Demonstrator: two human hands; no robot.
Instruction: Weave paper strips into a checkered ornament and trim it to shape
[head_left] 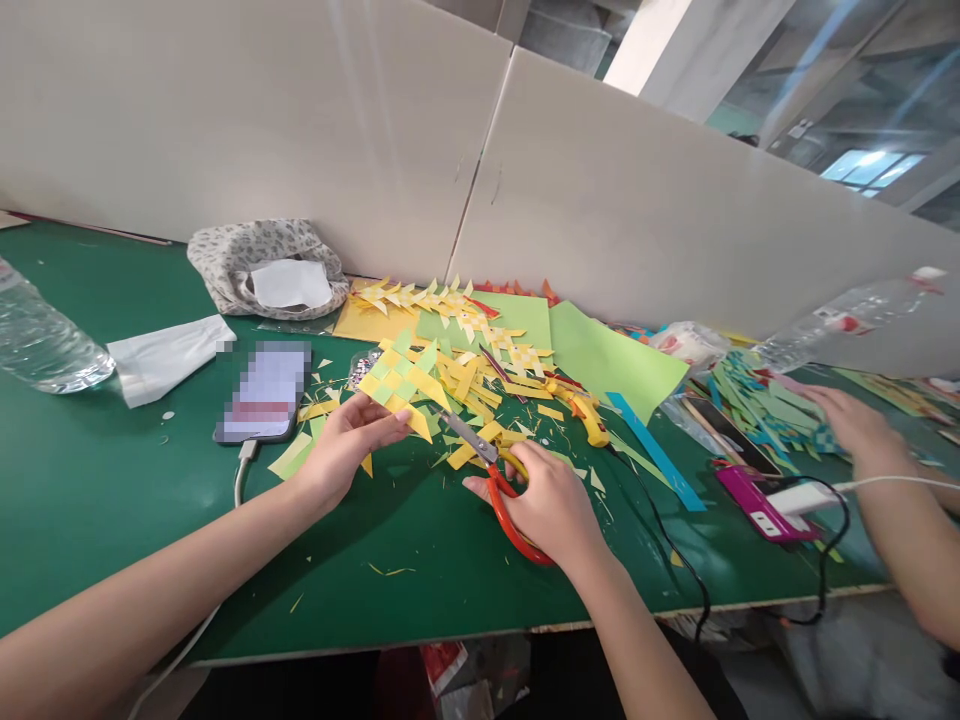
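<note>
Pinched between the fingers of my left hand (345, 445) is a woven paper piece (401, 375) in yellow and light green, with pointed strip ends sticking out. My right hand (551, 500) grips a pair of scissors (517, 525) with red and yellow handles. The blades point up and left, near the lower right edge of the woven piece. Whether they touch it I cannot tell. Behind lie loose yellow paper strips (469, 385) and a chain of similar woven pieces (472, 318).
A phone (262, 390) on a cable and a water bottle (45, 335) are at left. A yellow glue gun (581, 405), green paper sheets (619, 360), a blue strip (656, 450) and a purple power strip (765, 505) lie rightward. Another person's hand (851, 415) reaches in at right.
</note>
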